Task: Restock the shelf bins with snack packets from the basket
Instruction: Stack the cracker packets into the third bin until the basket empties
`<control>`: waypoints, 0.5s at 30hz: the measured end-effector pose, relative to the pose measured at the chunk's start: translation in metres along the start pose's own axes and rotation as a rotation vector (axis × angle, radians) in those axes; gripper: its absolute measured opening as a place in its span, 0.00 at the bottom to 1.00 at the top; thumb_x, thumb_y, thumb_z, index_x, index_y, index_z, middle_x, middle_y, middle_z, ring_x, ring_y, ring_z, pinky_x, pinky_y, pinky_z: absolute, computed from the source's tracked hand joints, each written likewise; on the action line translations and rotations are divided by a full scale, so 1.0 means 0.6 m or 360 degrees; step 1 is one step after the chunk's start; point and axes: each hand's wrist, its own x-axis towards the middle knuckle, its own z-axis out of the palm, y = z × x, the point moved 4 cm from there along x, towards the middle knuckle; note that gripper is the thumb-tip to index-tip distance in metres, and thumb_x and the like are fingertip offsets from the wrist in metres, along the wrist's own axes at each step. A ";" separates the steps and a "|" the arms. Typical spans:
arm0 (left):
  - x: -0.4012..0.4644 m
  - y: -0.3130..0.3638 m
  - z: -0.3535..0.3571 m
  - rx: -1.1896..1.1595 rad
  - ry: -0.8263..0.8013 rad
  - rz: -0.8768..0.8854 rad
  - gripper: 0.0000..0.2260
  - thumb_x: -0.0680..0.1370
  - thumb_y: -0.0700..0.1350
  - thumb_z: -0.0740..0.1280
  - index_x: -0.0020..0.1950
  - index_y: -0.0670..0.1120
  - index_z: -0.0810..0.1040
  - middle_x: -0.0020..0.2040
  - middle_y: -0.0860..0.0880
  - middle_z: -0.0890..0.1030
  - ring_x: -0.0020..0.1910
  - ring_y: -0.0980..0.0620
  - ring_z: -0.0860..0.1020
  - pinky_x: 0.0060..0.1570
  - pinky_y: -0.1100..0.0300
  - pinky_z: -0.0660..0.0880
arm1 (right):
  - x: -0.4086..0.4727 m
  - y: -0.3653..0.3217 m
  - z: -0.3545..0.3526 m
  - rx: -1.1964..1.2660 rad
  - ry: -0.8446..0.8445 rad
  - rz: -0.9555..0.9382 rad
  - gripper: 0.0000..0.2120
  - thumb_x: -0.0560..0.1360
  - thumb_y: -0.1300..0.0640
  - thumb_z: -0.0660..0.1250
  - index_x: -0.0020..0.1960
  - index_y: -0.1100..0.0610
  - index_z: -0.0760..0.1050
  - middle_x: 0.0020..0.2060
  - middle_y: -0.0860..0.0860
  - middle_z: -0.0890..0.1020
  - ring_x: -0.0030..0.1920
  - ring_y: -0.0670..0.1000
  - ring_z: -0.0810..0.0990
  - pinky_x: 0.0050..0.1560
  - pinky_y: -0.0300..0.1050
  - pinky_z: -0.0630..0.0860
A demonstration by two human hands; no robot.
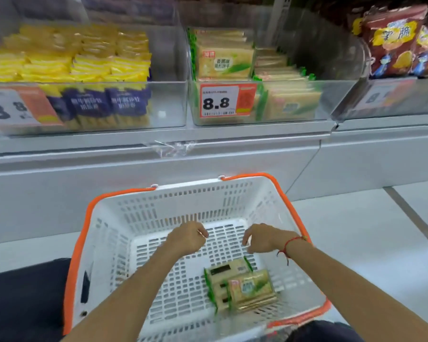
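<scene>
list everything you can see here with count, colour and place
basket: one, white with orange rim, on the floor below the shelf
cracker packets: a few, beige and green, in the basket's near right corner
middle bin: one, clear, holds matching beige-green packets
price tag: one, red and white, 8.8, on the middle bin's front
left bin: one, clear, yellow and purple packets
chip bags: at least two, red, right bin
left hand: loosely curled, empty, over the basket
right hand: same, red wrist string
</scene>
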 end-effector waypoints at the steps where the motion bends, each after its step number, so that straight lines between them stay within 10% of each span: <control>1: 0.010 -0.013 0.027 0.0015 -0.0074 -0.0034 0.13 0.80 0.42 0.60 0.61 0.50 0.78 0.58 0.47 0.80 0.46 0.49 0.80 0.41 0.59 0.74 | 0.015 0.009 0.024 -0.0060 -0.0079 0.0039 0.14 0.76 0.58 0.66 0.60 0.59 0.76 0.66 0.56 0.73 0.61 0.58 0.76 0.59 0.49 0.75; 4: 0.036 -0.044 0.105 0.0098 -0.0288 -0.0103 0.17 0.81 0.38 0.59 0.69 0.49 0.71 0.70 0.47 0.70 0.60 0.47 0.76 0.54 0.55 0.76 | 0.041 0.032 0.090 -0.0293 -0.0259 0.0074 0.20 0.76 0.58 0.66 0.67 0.59 0.71 0.66 0.57 0.73 0.63 0.58 0.74 0.61 0.51 0.73; 7: 0.054 -0.063 0.168 0.0094 -0.0346 -0.0079 0.25 0.79 0.35 0.58 0.75 0.52 0.63 0.76 0.48 0.60 0.63 0.47 0.74 0.45 0.58 0.74 | 0.057 0.052 0.130 -0.0436 -0.0279 0.0073 0.23 0.75 0.56 0.67 0.68 0.58 0.65 0.63 0.56 0.74 0.61 0.57 0.74 0.58 0.50 0.72; 15: 0.082 -0.089 0.259 0.0299 -0.0328 0.0070 0.25 0.78 0.40 0.63 0.74 0.52 0.63 0.71 0.50 0.65 0.65 0.46 0.67 0.58 0.53 0.72 | 0.098 0.083 0.161 -0.0427 -0.0299 0.0088 0.26 0.72 0.53 0.71 0.66 0.58 0.65 0.61 0.56 0.74 0.59 0.57 0.76 0.57 0.49 0.73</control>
